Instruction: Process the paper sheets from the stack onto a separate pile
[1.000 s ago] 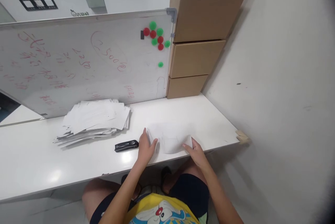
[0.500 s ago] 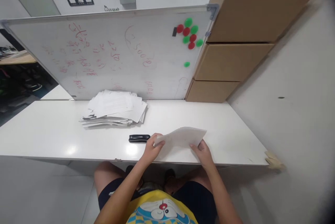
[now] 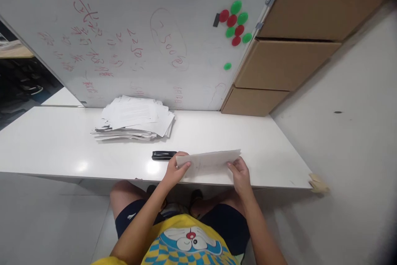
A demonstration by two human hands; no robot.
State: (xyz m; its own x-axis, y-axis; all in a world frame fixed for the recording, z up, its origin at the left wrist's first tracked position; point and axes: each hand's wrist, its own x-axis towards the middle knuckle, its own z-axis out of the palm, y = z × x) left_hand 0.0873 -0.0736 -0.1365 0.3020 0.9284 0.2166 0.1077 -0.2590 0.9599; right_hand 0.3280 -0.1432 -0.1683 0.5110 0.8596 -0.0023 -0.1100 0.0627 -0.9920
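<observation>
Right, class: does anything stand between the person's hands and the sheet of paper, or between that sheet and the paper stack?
Nothing at the hands: left hand and right hand grip the sheet by its ends. Towards the paper stack, a black stapler lies on the table.

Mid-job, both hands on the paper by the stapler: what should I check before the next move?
1. Left hand grips the paper at its left end: ok.
2. Right hand grips its right end: ok.
3. Paper edges squared up: cannot tell.
4. Stapler lies on the desk just beside the left hand: ok.
5. Stack sits apart from the held paper, back by the whiteboard: ok.
6. Stapler loaded: cannot tell.
</observation>
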